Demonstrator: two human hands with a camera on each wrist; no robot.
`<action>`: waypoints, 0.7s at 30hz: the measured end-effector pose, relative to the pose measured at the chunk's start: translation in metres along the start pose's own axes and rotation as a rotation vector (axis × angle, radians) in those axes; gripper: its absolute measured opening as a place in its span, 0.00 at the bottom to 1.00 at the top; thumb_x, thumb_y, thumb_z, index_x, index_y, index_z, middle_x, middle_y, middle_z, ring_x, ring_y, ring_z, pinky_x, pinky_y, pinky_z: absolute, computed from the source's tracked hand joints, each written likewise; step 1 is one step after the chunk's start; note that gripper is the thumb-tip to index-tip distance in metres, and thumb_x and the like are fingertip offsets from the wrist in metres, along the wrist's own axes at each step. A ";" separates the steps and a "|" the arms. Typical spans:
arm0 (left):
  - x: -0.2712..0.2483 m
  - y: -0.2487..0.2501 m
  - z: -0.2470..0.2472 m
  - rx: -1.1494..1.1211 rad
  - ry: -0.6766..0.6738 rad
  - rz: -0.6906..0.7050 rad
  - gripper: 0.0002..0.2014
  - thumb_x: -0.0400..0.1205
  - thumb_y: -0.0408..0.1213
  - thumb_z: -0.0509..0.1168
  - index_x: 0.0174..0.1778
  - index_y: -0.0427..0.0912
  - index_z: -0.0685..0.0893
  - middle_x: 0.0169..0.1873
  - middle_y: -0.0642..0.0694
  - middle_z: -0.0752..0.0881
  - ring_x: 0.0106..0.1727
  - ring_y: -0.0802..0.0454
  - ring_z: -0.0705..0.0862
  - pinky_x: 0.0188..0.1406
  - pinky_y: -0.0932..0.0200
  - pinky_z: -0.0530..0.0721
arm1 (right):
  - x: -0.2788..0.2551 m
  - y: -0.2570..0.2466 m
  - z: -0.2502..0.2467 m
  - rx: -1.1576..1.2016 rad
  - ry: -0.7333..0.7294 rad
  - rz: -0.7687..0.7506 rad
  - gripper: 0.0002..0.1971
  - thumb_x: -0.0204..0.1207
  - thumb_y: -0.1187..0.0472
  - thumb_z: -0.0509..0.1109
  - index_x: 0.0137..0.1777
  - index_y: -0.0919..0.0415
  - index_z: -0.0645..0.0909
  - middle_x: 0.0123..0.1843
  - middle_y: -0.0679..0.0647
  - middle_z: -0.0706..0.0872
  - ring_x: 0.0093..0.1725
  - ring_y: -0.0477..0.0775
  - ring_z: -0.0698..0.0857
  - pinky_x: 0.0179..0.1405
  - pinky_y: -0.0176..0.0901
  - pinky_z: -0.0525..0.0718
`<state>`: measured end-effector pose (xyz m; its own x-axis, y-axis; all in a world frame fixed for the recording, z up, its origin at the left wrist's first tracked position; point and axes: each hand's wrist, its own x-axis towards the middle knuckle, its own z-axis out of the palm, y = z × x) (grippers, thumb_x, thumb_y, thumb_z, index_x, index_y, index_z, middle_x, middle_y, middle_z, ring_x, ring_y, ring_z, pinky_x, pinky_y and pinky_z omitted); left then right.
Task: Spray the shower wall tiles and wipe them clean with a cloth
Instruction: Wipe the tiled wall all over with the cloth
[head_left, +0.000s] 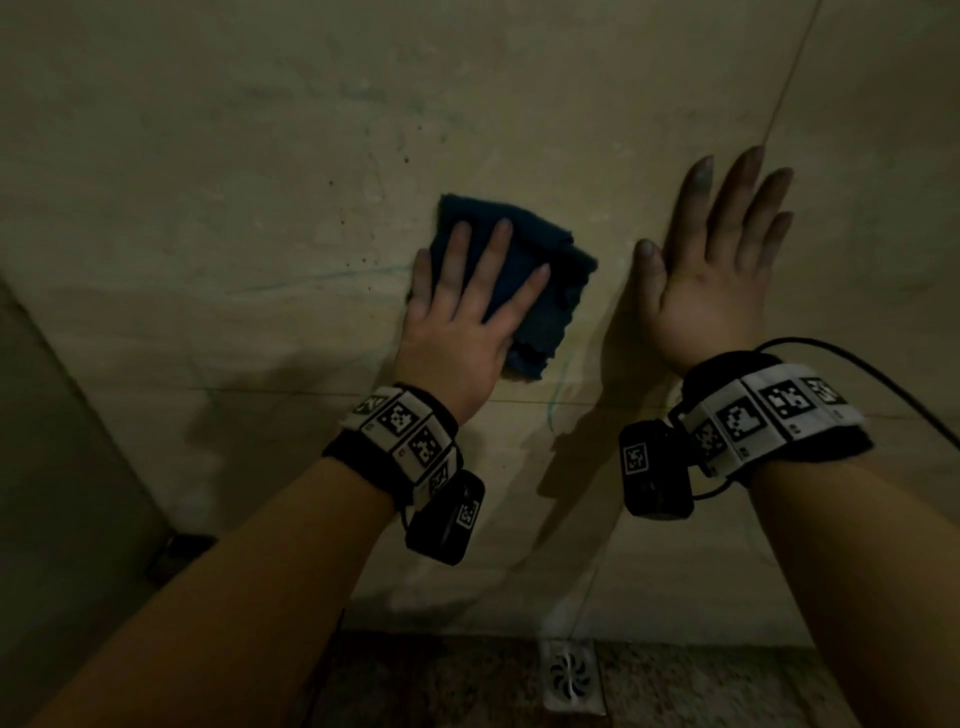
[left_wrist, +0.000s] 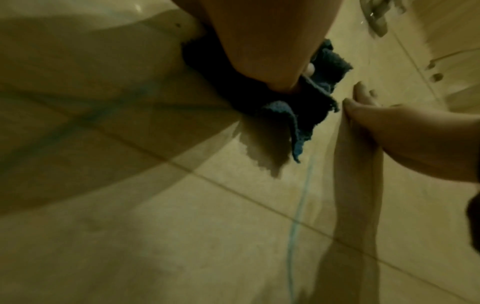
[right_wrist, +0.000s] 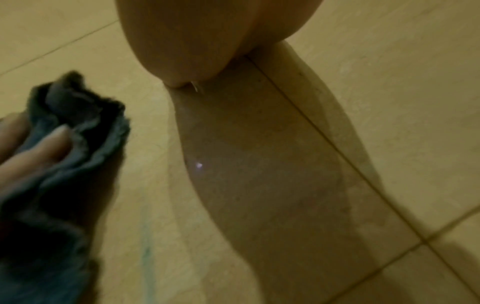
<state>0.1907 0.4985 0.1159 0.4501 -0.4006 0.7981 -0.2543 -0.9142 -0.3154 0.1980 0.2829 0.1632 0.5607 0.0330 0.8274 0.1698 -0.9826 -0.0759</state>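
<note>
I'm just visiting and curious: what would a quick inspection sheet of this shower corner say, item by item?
Surface: beige wall tiles with dark specks and a bluish streak running down.
Job's things: dark blue cloth, folded, flat on the wall; no spray bottle seen.
Clutter: nothing seen.
Hands: left hand presses the cloth with straight fingers; right hand open, flat against the wall beside it.
Cables: black cable leads from the right wristband.
Surroundings: metal floor drain below the wall.
</note>
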 end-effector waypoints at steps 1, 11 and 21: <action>0.000 -0.002 0.000 0.001 0.002 0.006 0.31 0.80 0.45 0.55 0.81 0.53 0.56 0.80 0.40 0.50 0.79 0.33 0.49 0.76 0.37 0.35 | 0.000 0.000 0.000 0.001 -0.004 0.001 0.33 0.85 0.46 0.48 0.83 0.64 0.44 0.82 0.72 0.44 0.80 0.76 0.42 0.77 0.62 0.35; 0.048 -0.032 -0.030 0.061 0.078 -0.004 0.31 0.78 0.41 0.62 0.79 0.51 0.64 0.79 0.33 0.64 0.78 0.28 0.58 0.76 0.36 0.45 | 0.001 -0.001 -0.002 0.008 -0.034 0.005 0.33 0.85 0.47 0.48 0.83 0.64 0.43 0.82 0.73 0.44 0.80 0.77 0.42 0.77 0.64 0.36; 0.053 -0.039 -0.033 -0.017 0.053 -0.076 0.30 0.80 0.37 0.61 0.80 0.47 0.64 0.80 0.31 0.59 0.79 0.25 0.54 0.75 0.35 0.43 | 0.001 -0.003 -0.010 -0.005 -0.157 0.047 0.34 0.84 0.44 0.43 0.83 0.60 0.35 0.83 0.68 0.36 0.81 0.72 0.36 0.77 0.61 0.33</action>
<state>0.1962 0.5149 0.1871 0.4229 -0.3258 0.8455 -0.2359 -0.9405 -0.2444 0.1895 0.2845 0.1697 0.6879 0.0145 0.7256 0.1361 -0.9846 -0.1094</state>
